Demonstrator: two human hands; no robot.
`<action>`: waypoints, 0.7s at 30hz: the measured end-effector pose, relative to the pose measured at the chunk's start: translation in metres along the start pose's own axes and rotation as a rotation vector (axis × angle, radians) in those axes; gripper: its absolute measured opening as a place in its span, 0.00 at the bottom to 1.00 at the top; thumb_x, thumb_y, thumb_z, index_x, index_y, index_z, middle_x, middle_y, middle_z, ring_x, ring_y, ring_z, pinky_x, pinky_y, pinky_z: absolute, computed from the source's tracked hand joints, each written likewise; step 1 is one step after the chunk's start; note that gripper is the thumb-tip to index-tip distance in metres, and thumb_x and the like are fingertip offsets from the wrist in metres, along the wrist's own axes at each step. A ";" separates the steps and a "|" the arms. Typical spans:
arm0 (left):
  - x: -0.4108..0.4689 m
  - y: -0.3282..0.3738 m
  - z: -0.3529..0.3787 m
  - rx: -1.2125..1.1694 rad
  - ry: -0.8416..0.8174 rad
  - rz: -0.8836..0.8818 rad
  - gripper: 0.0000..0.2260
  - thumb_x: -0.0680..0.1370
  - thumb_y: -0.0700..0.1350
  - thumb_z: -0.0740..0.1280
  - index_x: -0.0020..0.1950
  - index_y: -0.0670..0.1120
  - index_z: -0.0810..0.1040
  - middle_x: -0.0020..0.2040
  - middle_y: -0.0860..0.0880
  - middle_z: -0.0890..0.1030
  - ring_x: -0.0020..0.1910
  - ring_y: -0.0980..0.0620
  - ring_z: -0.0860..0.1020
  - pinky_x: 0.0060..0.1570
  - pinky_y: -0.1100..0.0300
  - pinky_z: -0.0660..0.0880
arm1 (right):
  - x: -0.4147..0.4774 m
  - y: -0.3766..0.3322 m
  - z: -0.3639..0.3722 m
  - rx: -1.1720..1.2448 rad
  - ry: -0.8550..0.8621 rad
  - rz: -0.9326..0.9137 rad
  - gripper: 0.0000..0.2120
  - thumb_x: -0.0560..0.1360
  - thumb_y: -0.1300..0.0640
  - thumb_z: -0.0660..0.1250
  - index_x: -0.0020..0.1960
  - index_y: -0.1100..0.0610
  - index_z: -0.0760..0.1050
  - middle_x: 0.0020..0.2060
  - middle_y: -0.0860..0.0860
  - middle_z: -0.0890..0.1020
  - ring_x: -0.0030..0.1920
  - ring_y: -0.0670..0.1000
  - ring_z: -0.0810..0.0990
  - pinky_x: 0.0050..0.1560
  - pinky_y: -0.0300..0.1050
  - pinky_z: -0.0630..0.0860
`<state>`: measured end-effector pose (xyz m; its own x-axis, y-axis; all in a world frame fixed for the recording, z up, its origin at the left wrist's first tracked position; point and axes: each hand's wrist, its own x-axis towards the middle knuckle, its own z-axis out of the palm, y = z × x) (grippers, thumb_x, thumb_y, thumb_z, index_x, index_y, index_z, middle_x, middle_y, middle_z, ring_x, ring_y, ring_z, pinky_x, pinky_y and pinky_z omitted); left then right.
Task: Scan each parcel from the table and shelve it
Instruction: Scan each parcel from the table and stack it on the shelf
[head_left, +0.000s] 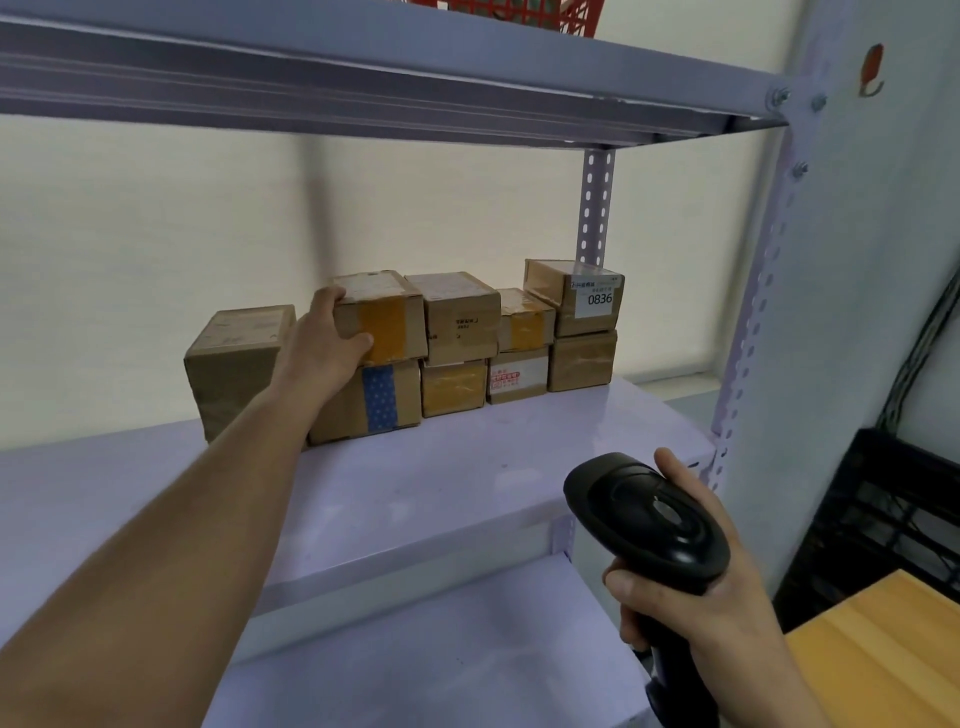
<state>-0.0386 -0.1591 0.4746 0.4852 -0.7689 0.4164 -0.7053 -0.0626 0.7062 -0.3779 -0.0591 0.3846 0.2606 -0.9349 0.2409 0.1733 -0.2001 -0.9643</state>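
Nearest, at the lower right, the right hand (696, 592) is wrapped round the handle of a black plastic handheld barcode scanner (644, 514), fingers curled on the grip and the thumb up beside its rounded head. Just to the right lies the corner of a light wooden table top (883, 649), and beyond it stands a black slatted plastic crate (893, 514). The left arm reaches forward over the pale lilac metal shelf board (467, 467) to the row of boxes at its far edge. There the left hand (324, 338) grips the left end of a small brown cardboard parcel with a yellow tape band (384, 317), fingers curled over its top corner and the thumb pressed on its front face. This parcel sits on top of a brown box with a blue dotted tape strip (371, 400), at the left end of the two-high stack. To its left a taller plain brown carton (234, 364) stands alone on the board, touching the forearm. To the right the stack runs on in pairs of small cartons, ending at the far right with a box with a white label reading 0836 (576, 296). Behind that rises a perforated grey metal upright (597, 208). Overhead runs the upper grey shelf beam (363, 83), with a red plastic basket (509, 13) on top.
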 end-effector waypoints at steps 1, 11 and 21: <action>0.000 -0.001 0.001 -0.004 0.004 -0.002 0.27 0.78 0.49 0.67 0.74 0.52 0.60 0.68 0.43 0.72 0.70 0.39 0.65 0.65 0.39 0.67 | -0.001 0.000 -0.001 0.000 0.004 -0.004 0.45 0.63 0.77 0.73 0.56 0.27 0.75 0.47 0.65 0.79 0.26 0.64 0.76 0.28 0.52 0.77; -0.065 0.016 0.009 0.008 0.222 0.073 0.36 0.77 0.50 0.69 0.78 0.50 0.52 0.77 0.43 0.58 0.76 0.44 0.57 0.70 0.45 0.62 | -0.037 -0.009 -0.023 -0.081 0.050 -0.040 0.45 0.65 0.76 0.73 0.66 0.35 0.68 0.42 0.55 0.84 0.26 0.60 0.76 0.28 0.50 0.78; -0.239 0.053 0.088 -0.098 0.026 0.278 0.23 0.76 0.47 0.70 0.69 0.45 0.71 0.64 0.45 0.73 0.62 0.47 0.72 0.59 0.51 0.71 | -0.105 -0.019 -0.064 -0.162 0.072 -0.073 0.44 0.65 0.72 0.77 0.67 0.34 0.67 0.47 0.59 0.81 0.27 0.58 0.77 0.29 0.48 0.77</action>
<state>-0.2372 -0.0341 0.3617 0.2943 -0.7315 0.6150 -0.7603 0.2107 0.6145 -0.4692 0.0246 0.3709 0.1835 -0.9335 0.3081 0.0325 -0.3075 -0.9510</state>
